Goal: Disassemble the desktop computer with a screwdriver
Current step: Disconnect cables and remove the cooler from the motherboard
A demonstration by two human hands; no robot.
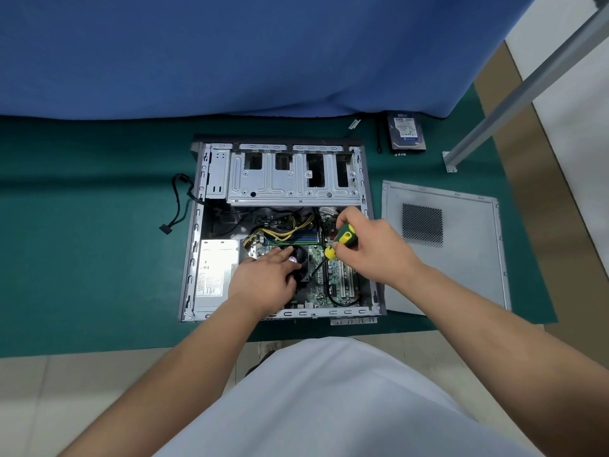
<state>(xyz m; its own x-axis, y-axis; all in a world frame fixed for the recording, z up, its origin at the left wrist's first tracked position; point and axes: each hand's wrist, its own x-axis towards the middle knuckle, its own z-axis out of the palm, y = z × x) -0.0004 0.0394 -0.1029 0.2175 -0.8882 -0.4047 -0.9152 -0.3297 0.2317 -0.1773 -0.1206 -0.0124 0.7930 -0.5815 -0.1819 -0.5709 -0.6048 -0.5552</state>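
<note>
An open desktop computer case (pixel 197 225) lies on its side on a green mat, its motherboard (pixel 336 275) exposed. My right hand (pixel 372 249) grips a green and yellow screwdriver (pixel 339 240), whose dark shaft slants down-left to a corner of the black CPU fan (pixel 303 258). My left hand (pixel 263 278) rests on that fan with its fingers stretched out. A silver power supply (pixel 214 268) fills the case's lower-left corner, and a metal drive cage (pixel 290 179) spans its far side.
The removed grey side panel (pixel 461 258) lies right of the case. A hard drive (pixel 407 131) and a few small screws (pixel 399 154) sit at the back right. A black cable (pixel 176 206) trails out left. A metal frame leg (pixel 494 117) slants at right, blue cloth (pixel 230 54) behind.
</note>
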